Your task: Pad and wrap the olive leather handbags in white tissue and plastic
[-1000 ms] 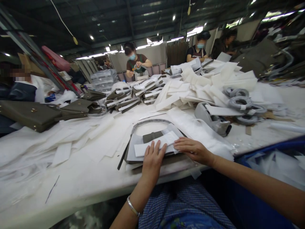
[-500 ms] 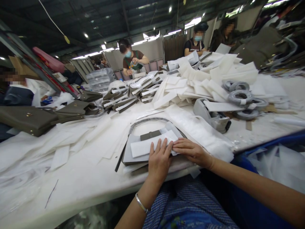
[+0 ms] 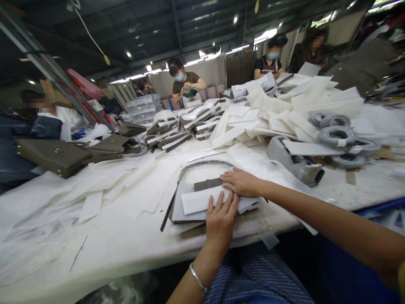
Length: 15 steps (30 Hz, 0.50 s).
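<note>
In front of me lies a dark olive handbag (image 3: 190,220), flat on the table, its wrapped handle (image 3: 202,164) arching away from me. A white foam sheet (image 3: 196,202) rests across the bag over grey-white padding, with a dark strap piece (image 3: 207,183) showing above it. My left hand (image 3: 221,217) presses on the foam sheet with its fingers stretched and a little apart. Just beyond, my right hand (image 3: 242,182) lies flat over the right part of the bag, fingertips by the dark strap piece. Padding under the right palm is hidden.
White foam sheets (image 3: 278,109) are heaped at the back right, near coiled grey tubing (image 3: 337,136) and a tape dispenser (image 3: 294,162). Olive bags (image 3: 53,156) lie at left beside thin white sheets (image 3: 104,181). Co-workers (image 3: 186,82) are across the table (image 3: 126,236).
My right hand has moved forward on the bag, from beside the left fingertips to up by the strap piece. The left hand stays on the foam sheet. The view has shifted slightly left.
</note>
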Motion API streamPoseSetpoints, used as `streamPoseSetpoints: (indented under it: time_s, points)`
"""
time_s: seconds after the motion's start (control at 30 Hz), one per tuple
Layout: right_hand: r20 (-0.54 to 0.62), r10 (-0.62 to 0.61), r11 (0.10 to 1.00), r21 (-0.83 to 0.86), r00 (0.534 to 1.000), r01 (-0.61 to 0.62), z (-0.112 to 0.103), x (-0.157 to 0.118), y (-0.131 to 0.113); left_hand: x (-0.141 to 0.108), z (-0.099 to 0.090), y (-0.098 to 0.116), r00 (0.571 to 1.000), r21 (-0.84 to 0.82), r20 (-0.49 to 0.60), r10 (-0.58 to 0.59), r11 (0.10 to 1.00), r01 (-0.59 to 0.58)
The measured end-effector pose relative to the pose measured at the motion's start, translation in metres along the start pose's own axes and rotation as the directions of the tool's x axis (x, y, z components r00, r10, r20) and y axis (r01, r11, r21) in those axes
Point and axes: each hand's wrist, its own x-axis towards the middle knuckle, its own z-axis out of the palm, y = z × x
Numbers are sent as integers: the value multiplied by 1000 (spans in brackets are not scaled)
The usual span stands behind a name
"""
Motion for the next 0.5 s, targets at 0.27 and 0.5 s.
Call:
streamPoseSetpoints:
  time_s: [0.27,0.5]
  points:
    - [-43,64,994,-88,997,-68,6,-6,-5,-2,4,-1,1000,4,11,15,1000,-15]
    - [-270,51,969,246,961,18,3,-81,-5,-3,0,-2,998,-38,56,17,999,-15]
